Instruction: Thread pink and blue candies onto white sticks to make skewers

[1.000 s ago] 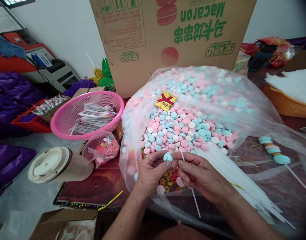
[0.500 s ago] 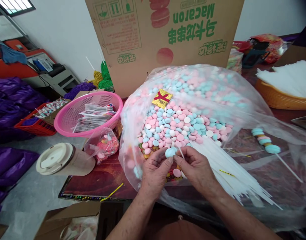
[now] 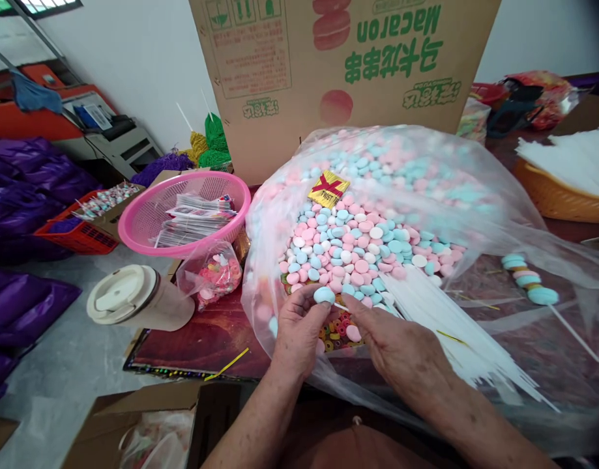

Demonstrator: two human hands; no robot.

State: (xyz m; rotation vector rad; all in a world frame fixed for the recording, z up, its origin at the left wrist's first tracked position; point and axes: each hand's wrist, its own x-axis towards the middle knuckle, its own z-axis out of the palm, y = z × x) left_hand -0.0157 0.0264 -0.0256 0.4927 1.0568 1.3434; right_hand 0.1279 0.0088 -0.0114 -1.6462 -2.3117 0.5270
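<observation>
Between the thumb and fingers of my left hand [image 3: 299, 329] is a light blue round candy [image 3: 323, 295]. My right hand [image 3: 401, 342] pinches a thin white stick [image 3: 341, 306], whose far end meets the candy; how deep it goes in I cannot tell. Both hands are above a large clear plastic bag [image 3: 426, 169] with many pink, blue and white candies [image 3: 348, 244]. Ring-shaped gummies [image 3: 336, 332] show under my hands. A bundle of white sticks [image 3: 440, 319] lies right of them. Farther right rests a finished-looking candy skewer [image 3: 528, 280].
A yellow twist-tie packet [image 3: 328, 189] lies on the candies. At left stand a pink basket [image 3: 128, 225] with printed slips and a lidded cup [image 3: 167, 303], near a small candy bag [image 3: 214, 273]. Behind rises a cardboard box [image 3: 289, 143]; an orange basket [image 3: 558, 195] holds white material.
My right hand has turned and moved slightly right and down, so the stick now lies flatter against the candy's right side. The view has shifted a little to the left.
</observation>
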